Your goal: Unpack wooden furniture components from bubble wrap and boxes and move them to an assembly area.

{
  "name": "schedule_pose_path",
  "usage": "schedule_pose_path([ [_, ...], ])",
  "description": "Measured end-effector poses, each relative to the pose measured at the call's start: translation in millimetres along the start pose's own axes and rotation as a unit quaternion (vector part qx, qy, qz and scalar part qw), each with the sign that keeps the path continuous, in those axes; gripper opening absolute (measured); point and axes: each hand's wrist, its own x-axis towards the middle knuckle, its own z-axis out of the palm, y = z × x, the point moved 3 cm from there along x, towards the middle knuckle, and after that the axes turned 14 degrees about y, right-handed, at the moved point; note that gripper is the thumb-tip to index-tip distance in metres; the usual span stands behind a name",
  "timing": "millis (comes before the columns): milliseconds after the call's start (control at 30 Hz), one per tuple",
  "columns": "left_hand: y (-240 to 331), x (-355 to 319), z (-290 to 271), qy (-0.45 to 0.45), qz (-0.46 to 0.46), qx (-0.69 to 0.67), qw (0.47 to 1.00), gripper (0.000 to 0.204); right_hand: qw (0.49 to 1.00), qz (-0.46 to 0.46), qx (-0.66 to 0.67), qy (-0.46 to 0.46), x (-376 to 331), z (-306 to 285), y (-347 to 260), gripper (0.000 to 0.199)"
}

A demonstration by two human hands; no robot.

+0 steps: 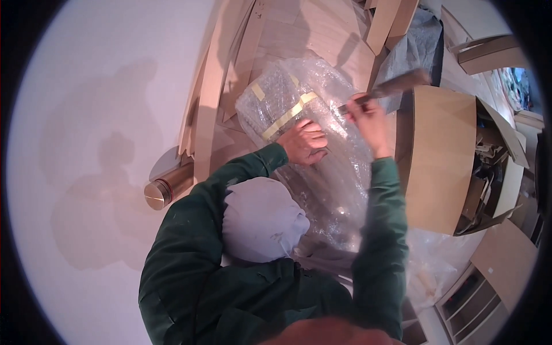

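Note:
A large bundle of clear bubble wrap (339, 190) lies on the floor in front of me, crossed near its far end by a strip of yellowish tape (290, 115). My left hand (305, 142) rests on the wrap below the tape, its fingers curled in and closed on the plastic. Above the bundle's right side, my right hand (368, 118) is closed round a long, flat brown tool (402, 83). Motion smears the tool, so its exact kind is unclear; its wider end points up and right. What lies inside the wrap cannot be made out.
An open cardboard box (440, 161) with scraps inside stands at the right. Long cardboard strips (210, 115) lean along the left wall. Near them lies a copper-coloured cylinder (164, 192). Grey sheeting (417, 49) lies at the far right, and pale rounded cloth (261, 218) is below my left hand.

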Motion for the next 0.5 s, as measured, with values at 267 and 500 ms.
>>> schedule_pose_path([
  [267, 3.3, -1.0, -1.9, -0.004, 0.022, 0.003, 1.000, 0.019, 0.919, -0.199, -0.340, -0.020, -14.9, 10.5, 70.2, 0.017],
  [500, -1.3, -8.7, -4.2, 0.024, 0.030, -0.011, 0.999, 0.019, 0.985, -0.090, -0.136, 0.051, -10.9, 36.5, 10.0, 0.017],
])
